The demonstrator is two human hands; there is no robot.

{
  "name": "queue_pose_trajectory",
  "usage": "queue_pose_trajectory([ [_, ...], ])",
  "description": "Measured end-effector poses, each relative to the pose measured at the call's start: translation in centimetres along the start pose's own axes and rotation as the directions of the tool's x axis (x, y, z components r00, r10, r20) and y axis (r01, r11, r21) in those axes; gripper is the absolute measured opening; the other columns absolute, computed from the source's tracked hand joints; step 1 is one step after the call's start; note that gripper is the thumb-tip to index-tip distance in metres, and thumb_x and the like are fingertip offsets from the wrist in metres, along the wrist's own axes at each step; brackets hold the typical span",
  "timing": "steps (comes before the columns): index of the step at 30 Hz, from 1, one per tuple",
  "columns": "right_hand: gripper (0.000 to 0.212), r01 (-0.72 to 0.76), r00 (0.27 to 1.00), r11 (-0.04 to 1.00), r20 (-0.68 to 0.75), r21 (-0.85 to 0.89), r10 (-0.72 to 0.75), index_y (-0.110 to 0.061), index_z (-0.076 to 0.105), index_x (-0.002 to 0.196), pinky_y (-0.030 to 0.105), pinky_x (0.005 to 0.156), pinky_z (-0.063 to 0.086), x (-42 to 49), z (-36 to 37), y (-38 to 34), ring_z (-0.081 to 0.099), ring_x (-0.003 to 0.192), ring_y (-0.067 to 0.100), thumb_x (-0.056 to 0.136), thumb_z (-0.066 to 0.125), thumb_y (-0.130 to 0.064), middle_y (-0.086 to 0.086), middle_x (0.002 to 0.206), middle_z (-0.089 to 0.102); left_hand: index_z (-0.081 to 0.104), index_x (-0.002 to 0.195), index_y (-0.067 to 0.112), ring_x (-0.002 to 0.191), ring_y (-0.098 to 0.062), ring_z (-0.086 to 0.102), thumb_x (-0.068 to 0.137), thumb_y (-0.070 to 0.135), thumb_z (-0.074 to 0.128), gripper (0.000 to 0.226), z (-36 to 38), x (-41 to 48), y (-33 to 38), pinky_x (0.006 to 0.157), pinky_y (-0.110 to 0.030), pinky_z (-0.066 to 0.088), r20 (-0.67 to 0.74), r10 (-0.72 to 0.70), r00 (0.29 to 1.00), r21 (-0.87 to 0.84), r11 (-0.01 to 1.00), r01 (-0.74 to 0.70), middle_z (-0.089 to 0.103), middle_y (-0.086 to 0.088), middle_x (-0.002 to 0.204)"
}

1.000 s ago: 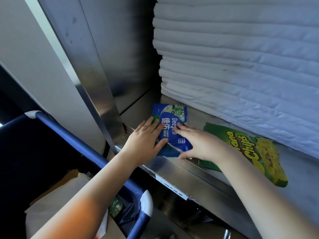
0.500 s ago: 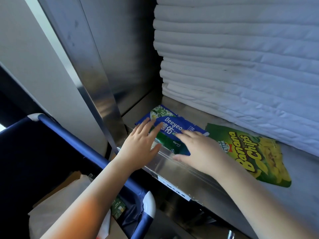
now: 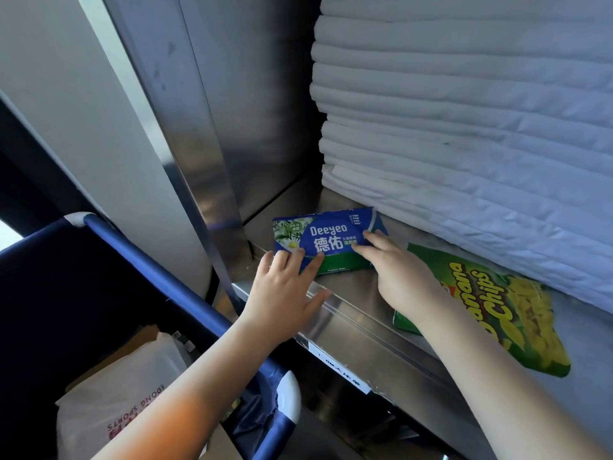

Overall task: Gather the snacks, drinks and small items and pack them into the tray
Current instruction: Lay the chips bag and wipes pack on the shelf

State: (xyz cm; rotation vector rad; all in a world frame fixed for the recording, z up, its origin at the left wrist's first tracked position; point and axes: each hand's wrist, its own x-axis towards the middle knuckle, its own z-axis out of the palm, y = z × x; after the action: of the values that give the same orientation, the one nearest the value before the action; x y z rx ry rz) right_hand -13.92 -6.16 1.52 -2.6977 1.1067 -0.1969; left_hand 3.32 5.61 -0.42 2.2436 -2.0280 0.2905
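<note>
Stainless steel shelf (image 3: 348,293) runs centre to 5 o'clock; white label (image 3: 345,371) on front lip. Stack of folded white linen (image 3: 464,111) at 1–3 o'clock, resting on shelf. Brushed steel side panel (image 3: 252,111) at 12 o'clock. Grey wall (image 3: 66,111) at 10 o'clock. Blue-railed fabric bin (image 3: 149,263) at 8 o'clock. Bright daylight at 9 o'clock edge.

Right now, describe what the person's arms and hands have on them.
Nothing worn shows. The left hand and right hand are bare, with no gloves, rings or watch visible. The left forearm and right forearm are bare too, no sleeve in view up to the frame's edge.
</note>
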Motion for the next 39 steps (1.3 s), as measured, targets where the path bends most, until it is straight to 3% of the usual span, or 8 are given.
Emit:
queue_pose_trajectory([
  [3,0.054,0.041,0.999,0.997,-0.02,0.069,-0.04,-0.023,0.034,0.145,0.035,0.11,0.033,-0.7,0.6,-0.6,0.021,0.143,0.018,0.095,0.042,-0.005,-0.001,0.156,0.023,0.047,0.138,0.017,0.116,-0.032,0.049,0.091,0.051,0.05,0.059,-0.4,0.8,-0.9,0.105,-0.043,0.034,-0.031,0.034,0.999,-0.108,0.993,-0.037,0.052,-0.012,0.13],
  [6,0.056,0.035,0.993,0.997,0.108,0.067,-0.042,-0.023,0.02,0.15,0.041,0.116,0.022,-0.9,1.4,-1.0,0.01,0.146,0.018,0.098,0.039,-0.012,-0.001,0.159,0.009,0.021,0.15,0.022,0.145,-0.024,0.008,0.096,0.052,0.035,0.063,0.1,1.5,-1.5,0.118,-0.038,0.004,0.045,0.14,0.989,-0.132,0.982,-0.133,0.011,-0.008,0.158],
  [9,0.064,0.035,0.982,0.999,0.187,0.028,-0.039,-0.024,0.013,0.15,0.043,0.118,0.015,-0.1,1.6,-1.2,0.001,0.146,0.018,0.095,0.038,-0.003,-0.001,0.16,-0.002,0.0,0.15,0.028,0.144,-0.02,-0.014,0.095,0.059,0.02,0.067,1.5,1.3,-1.3,0.116,-0.033,-0.012,0.137,0.119,0.983,-0.122,0.987,-0.102,-0.007,-0.002,0.158],
  [15,0.059,0.106,0.974,0.994,0.198,0.037,-0.112,-0.019,0.021,0.149,0.037,0.119,0.009,3.0,0.7,-0.9,0.002,0.147,0.022,0.095,0.034,0.002,0.003,0.16,0.005,0.013,0.15,0.026,0.145,-0.024,0.005,0.098,0.049,0.02,0.057,2.1,1.6,0.2,0.116,-0.036,-0.001,0.044,-0.101,0.994,-0.104,0.989,0.105,0.013,-0.005,0.158],
  [19,0.057,0.127,0.972,0.992,0.203,-0.02,-0.12,-0.018,0.021,0.149,0.034,0.118,0.013,4.9,0.9,-0.8,0.007,0.146,0.023,0.096,0.033,0.001,0.004,0.16,0.005,0.021,0.149,0.026,0.143,-0.02,0.015,0.098,0.044,0.031,0.055,1.9,2.4,-1.3,0.113,-0.033,0.009,0.027,-0.085,0.996,-0.121,0.989,0.088,0.023,0.0,0.156],
  [25,0.054,0.147,0.984,0.986,0.111,-0.08,-0.137,-0.022,0.028,0.146,0.03,0.095,0.039,6.1,0.9,-0.2,0.03,0.139,0.026,0.096,0.04,-0.008,0.003,0.158,0.014,0.022,0.149,0.021,0.142,-0.02,0.019,0.098,0.033,0.036,0.054,1.8,2.4,-1.9,0.114,-0.032,0.011,0.003,-0.053,0.999,-0.122,0.991,0.053,0.025,-0.002,0.155],
  [33,0.051,0.137,0.986,0.99,0.098,-0.031,-0.133,-0.025,0.034,0.143,0.021,0.07,0.034,6.6,0.8,0.0,0.053,0.115,0.027,0.094,0.043,-0.011,0.002,0.156,0.023,0.002,0.151,0.019,0.145,-0.021,-0.001,0.094,0.016,0.037,0.067,1.8,2.2,-2.7,0.115,-0.032,-0.001,0.137,0.004,0.991,-0.045,0.999,0.002,0.001,-0.005,0.159],
  [39,0.041,0.119,0.989,0.993,0.088,-0.008,-0.118,-0.024,0.042,0.137,0.025,0.073,0.044,4.7,0.0,0.1,0.056,0.107,0.022,0.097,0.039,-0.015,-0.006,0.151,0.033,-0.004,0.15,0.017,0.145,-0.022,-0.009,0.093,0.007,0.029,0.067,1.8,0.8,-2.6,0.109,-0.027,-0.019,0.161,0.128,0.979,-0.043,0.992,-0.122,-0.006,-0.006,0.158],
])
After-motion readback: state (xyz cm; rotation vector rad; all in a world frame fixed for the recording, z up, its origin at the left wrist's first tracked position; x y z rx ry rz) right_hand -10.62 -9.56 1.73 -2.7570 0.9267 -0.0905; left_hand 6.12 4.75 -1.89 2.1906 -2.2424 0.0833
